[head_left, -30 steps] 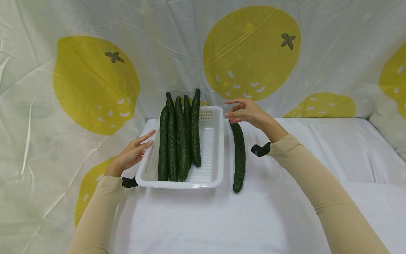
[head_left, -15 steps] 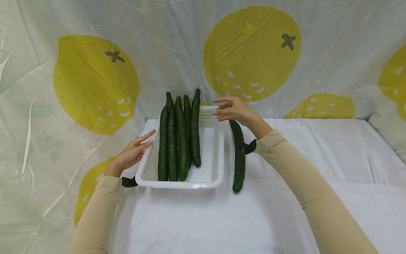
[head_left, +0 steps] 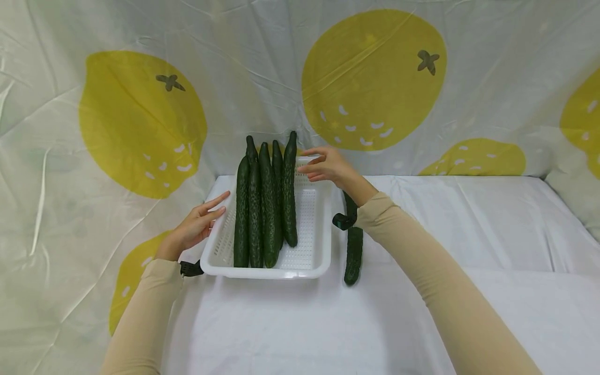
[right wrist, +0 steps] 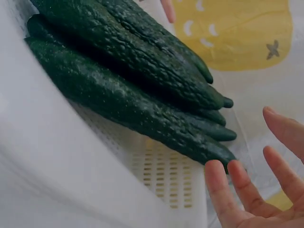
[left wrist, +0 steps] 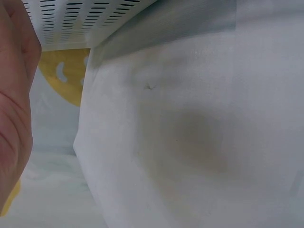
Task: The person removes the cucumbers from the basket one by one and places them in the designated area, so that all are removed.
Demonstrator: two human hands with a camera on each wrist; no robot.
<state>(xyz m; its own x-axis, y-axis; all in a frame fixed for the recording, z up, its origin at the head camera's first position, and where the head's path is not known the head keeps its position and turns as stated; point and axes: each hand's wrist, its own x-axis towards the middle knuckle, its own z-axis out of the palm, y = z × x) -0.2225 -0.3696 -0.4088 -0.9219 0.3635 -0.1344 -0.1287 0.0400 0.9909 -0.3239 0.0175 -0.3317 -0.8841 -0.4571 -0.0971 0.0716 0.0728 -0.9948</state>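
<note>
Several dark green cucumbers lie side by side in a white plastic basket, their far ends sticking out past its back rim. My left hand is at the basket's left side, index finger and thumb extended against the rim. In the left wrist view, part of that hand shows beside the slotted basket wall. My right hand hovers over the back right corner, fingers parted and holding nothing. In the right wrist view, its fingertips are close to the tip of the rightmost cucumber; contact is unclear.
Another cucumber lies on the white cloth to the right of the basket, partly covered by my right wrist and its black wrist camera. A cloth backdrop with yellow lemon prints rises right behind the basket.
My right hand has moved left, from above the far end of the loose cucumber to the basket's back right corner. The left hand, basket and cucumbers have stayed put.
</note>
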